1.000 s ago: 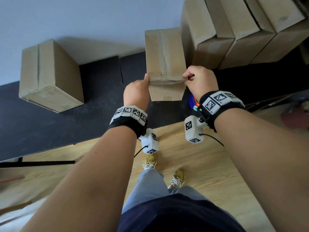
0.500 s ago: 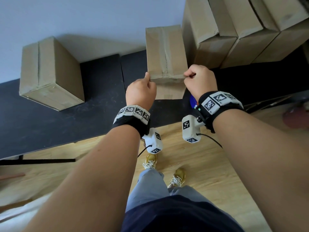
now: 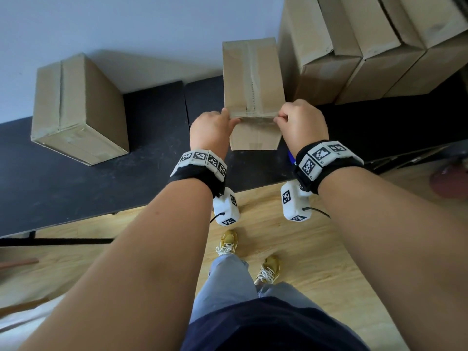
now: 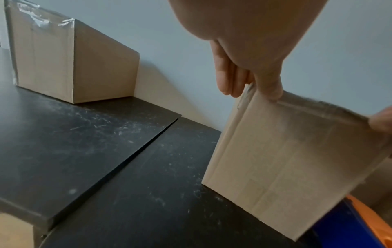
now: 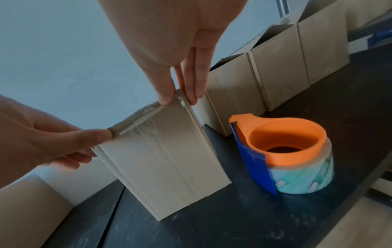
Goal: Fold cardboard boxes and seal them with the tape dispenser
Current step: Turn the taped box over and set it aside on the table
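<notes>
A small taped cardboard box [image 3: 253,79] stands on the black table [image 3: 76,188], its top seam covered by clear tape. My left hand [image 3: 215,127] pinches the box's near top left corner [image 4: 254,94] between thumb and fingers. My right hand [image 3: 301,122] pinches the near top right corner [image 5: 178,99] the same way. The box [image 5: 169,164] rests on its base on the table. An orange and blue tape dispenser [image 5: 286,156] with a patterned roll stands just right of the box, untouched; in the head view only a blue sliver shows behind my right wrist.
A sealed box [image 3: 76,110] sits at the table's left against the wall. A row of several boxes [image 3: 354,46] lines the back right. The table's front edge [image 3: 126,211] runs above a wooden floor where my feet stand.
Both hands have slid inward along the box's near top edge, and the box has shifted slightly away from me. The grip on the corners has stayed.
</notes>
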`<state>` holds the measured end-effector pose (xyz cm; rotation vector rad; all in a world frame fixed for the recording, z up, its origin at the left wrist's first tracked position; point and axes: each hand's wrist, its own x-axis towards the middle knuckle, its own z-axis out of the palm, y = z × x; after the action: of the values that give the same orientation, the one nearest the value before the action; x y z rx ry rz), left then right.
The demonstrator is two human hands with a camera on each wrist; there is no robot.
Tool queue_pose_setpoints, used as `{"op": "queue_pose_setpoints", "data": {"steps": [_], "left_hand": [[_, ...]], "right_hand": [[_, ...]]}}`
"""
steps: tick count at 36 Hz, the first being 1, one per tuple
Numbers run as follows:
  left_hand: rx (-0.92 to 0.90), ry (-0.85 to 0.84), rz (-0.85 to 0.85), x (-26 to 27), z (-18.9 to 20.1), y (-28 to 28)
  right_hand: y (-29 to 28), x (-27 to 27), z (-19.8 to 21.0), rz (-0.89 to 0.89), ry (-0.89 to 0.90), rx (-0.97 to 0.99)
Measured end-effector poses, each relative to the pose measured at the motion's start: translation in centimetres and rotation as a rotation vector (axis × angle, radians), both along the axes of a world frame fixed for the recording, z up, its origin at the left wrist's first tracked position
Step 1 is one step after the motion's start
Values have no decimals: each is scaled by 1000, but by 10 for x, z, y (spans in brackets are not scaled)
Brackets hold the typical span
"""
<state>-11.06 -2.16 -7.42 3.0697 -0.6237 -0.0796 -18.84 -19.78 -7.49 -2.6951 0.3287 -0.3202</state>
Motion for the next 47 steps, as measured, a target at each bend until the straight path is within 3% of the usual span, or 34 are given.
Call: {"op": "queue_pose_setpoints", "data": {"steps": [15, 23, 31, 38, 47], "left_hand": [[-85, -59, 13, -3, -9, 1], [-167, -65, 66, -14, -16, 2], [-211, -14, 89, -13, -21, 5], [-353, -30, 96, -23, -19, 6], [-282, -9, 123, -17, -14, 1]], "right_hand": [[10, -2, -3, -93, -47, 62], [28, 0, 4, -153, 98, 29], [24, 12, 5, -123, 74, -11], [20, 11, 4, -114, 38, 81], [0, -2, -14, -113, -116, 276]]}}
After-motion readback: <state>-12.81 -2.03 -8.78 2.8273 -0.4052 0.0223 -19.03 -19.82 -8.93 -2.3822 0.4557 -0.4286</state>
